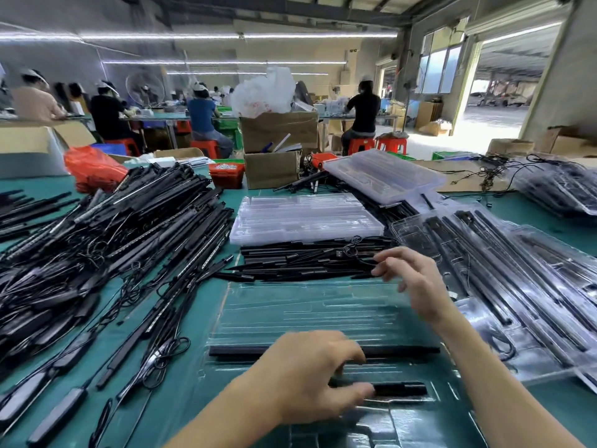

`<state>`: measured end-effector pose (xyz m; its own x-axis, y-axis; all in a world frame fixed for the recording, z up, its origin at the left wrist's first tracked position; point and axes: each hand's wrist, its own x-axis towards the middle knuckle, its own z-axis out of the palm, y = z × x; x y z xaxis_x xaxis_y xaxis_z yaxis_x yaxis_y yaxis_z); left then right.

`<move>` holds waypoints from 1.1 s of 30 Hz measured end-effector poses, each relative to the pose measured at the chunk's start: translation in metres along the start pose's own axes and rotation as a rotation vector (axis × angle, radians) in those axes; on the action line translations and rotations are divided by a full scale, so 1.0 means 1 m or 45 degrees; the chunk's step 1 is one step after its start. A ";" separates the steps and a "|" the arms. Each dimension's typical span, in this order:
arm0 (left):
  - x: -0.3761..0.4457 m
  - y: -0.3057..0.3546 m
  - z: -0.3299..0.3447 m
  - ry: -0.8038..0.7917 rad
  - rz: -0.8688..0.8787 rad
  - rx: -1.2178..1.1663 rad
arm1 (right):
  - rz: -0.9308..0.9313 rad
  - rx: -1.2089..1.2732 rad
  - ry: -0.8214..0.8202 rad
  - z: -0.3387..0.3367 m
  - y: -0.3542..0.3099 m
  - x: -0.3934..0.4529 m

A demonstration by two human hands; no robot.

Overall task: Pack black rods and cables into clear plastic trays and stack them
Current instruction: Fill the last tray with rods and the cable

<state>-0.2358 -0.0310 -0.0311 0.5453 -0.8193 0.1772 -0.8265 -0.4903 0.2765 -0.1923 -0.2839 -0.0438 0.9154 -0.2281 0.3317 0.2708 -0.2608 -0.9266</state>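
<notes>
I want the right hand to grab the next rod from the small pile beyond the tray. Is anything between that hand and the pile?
Nothing visible is. The right hand hovers open at the pile of black rods, its fingertips at the pile's right end, with only a thin cable lying on top.

Teal flat table bears a clear ribbed plastic tray; black slim rods lie in it, with a crumpled orange-red plastic bag far left of it.
</notes>
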 end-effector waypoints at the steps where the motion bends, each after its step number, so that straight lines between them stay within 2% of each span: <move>1: -0.002 -0.006 -0.006 0.026 -0.062 0.007 | -0.043 -0.337 0.025 0.002 0.002 0.001; 2: -0.003 -0.014 -0.012 0.060 -0.153 0.023 | -0.030 -0.584 -0.037 0.005 0.005 0.001; 5: -0.006 -0.051 -0.036 0.163 -0.530 0.123 | 0.013 -0.968 -0.302 0.013 0.012 -0.003; 8: -0.011 -0.102 -0.062 0.263 -0.879 0.224 | -0.043 -1.144 -0.330 0.016 0.011 -0.004; 10: -0.019 -0.137 -0.072 0.192 -1.078 0.366 | -0.046 -1.177 -0.335 0.017 0.011 -0.006; 12: -0.028 -0.162 -0.072 0.015 -1.261 0.555 | -0.049 -1.188 -0.346 0.018 0.011 -0.006; 14: -0.033 -0.176 -0.069 -0.085 -1.372 0.680 | -0.052 -1.186 -0.343 0.017 0.012 -0.006; 18: -0.036 -0.190 -0.071 -0.027 -1.353 0.677 | -0.055 -1.171 -0.331 0.017 0.016 -0.005; 22: -0.039 -0.194 -0.074 0.274 -1.386 0.307 | -0.057 -1.142 -0.317 0.016 0.020 -0.005; 25: -0.037 -0.192 -0.073 0.470 -1.424 0.282 | -0.050 -1.129 -0.318 0.016 0.021 -0.005; 30: -0.042 -0.199 -0.069 0.323 -1.417 0.227 | -0.051 -1.125 -0.315 0.016 0.023 -0.004; 33: -0.041 -0.207 -0.067 0.379 -1.361 0.207 | -0.054 -1.118 -0.314 0.016 0.023 -0.005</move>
<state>-0.0781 0.1239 -0.0322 0.9792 0.1389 0.1477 0.0897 -0.9501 0.2989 -0.1863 -0.2734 -0.0696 0.9749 -0.0212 0.2215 0.0743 -0.9075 -0.4135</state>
